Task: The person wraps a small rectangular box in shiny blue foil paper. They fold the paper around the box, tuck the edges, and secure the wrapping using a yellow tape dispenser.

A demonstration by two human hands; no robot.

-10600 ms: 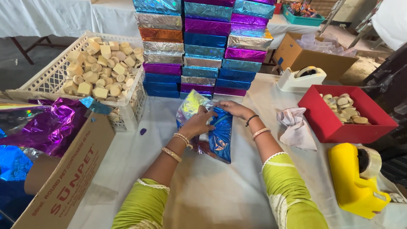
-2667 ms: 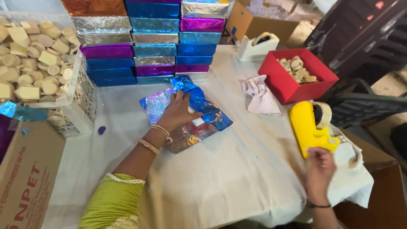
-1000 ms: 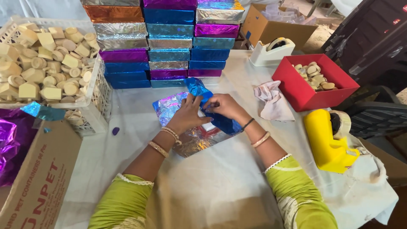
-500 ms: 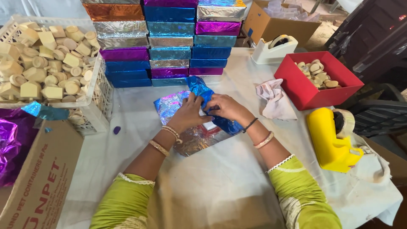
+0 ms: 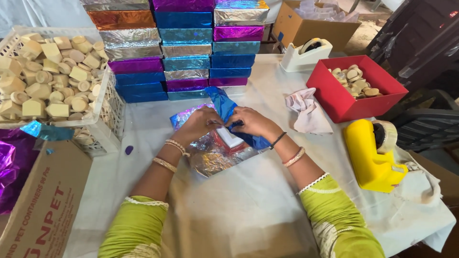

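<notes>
Where both hands [image 5: 224,125] meet, foil [image 5: 215,155] hides the box.

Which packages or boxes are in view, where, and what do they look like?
Foil-wrapped boxes: stacked at rear, blue, purple, silver, orange.
Half-wrapped box: centre, under left hand and right hand, blue foil.
Red box: right, open.
Cardboard carton: lower left, brown, printed.

White-clothed table [image 5: 248,210] bears foil-wrapped boxes [image 5: 186,52], red box [image 5: 356,88], yellow tape dispenser [image 5: 370,157].
</notes>
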